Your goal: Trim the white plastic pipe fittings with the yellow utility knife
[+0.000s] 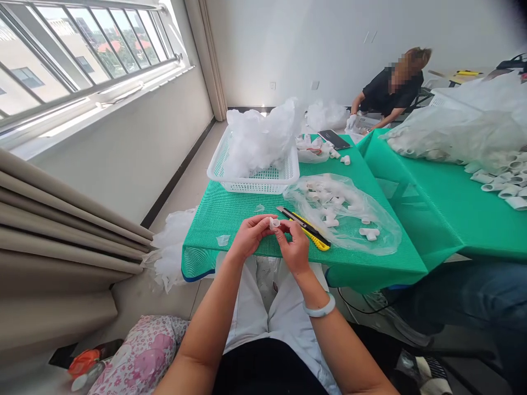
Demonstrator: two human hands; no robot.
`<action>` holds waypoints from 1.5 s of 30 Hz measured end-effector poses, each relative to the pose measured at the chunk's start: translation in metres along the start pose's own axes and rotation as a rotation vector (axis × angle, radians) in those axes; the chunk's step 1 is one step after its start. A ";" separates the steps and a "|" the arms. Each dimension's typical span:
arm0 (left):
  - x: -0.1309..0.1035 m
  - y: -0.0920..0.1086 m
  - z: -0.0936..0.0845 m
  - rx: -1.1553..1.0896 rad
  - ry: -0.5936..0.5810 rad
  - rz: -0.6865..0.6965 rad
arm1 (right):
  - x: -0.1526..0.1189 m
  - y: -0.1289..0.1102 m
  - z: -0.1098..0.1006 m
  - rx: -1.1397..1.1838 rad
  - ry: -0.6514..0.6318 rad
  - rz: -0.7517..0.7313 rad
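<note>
A small white plastic fitting [274, 223] is held between both hands above the near edge of the green-covered table [201, 236]. My left hand [250, 235] pinches it from the left, and my right hand [295, 244] has its fingers closed on the right side of it. Just behind my right hand lie a yellow and black utility knife [318, 240] and a dark slim blade tool beside it. To the right, a clear plastic bag [385, 233] lies spread out with several white pipe fittings [369, 234] on and in it.
A white basket [263, 185] holds crumpled plastic film [263, 137]. Behind the bag are more fittings and a dark phone [334, 139]. At right, another green table [473, 219] bears a big bag of fittings [453, 131]. A person [391, 90] crouches at the back.
</note>
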State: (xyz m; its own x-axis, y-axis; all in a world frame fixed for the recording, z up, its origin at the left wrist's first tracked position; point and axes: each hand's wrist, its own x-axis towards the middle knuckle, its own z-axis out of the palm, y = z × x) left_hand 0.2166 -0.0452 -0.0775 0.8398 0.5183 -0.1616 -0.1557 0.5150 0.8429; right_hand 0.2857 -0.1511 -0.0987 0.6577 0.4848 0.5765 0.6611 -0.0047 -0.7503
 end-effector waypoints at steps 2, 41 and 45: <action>0.000 0.000 0.000 -0.003 0.000 0.003 | 0.000 -0.001 0.000 0.000 -0.001 -0.004; -0.001 -0.007 0.000 0.228 0.075 0.248 | -0.004 0.005 0.010 -0.126 -0.069 -0.017; -0.006 -0.005 0.003 0.335 0.115 0.315 | 0.006 -0.001 0.006 0.046 -0.217 0.198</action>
State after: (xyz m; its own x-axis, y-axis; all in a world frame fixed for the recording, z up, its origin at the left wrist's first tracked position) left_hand 0.2143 -0.0532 -0.0793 0.7126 0.6959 0.0892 -0.2019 0.0817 0.9760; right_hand 0.2870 -0.1431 -0.0963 0.6765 0.6540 0.3385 0.5071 -0.0803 -0.8581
